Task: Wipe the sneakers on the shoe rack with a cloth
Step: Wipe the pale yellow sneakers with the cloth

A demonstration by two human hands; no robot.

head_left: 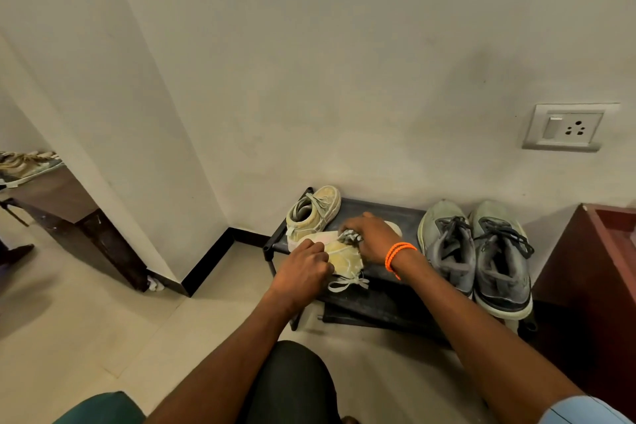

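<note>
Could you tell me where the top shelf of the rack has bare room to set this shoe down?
Bare shelf shows between the upright beige sneaker and the grey pair, behind the right hand. The front left is crowded by both hands and the tipped sneaker.

Four sneakers sit on one black shoe rack. Two are pale yellow: one sneaker stands at the back left corner, and the second yellow sneaker lies in front of it under the hands. Two are grey with dark laces, a left grey sneaker and a right grey sneaker, side by side at the rack's right end. There are two hands, a left hand and a right hand. One cloth shows. One orange bracelet circles the right wrist. One wall socket is on the wall.
</note>
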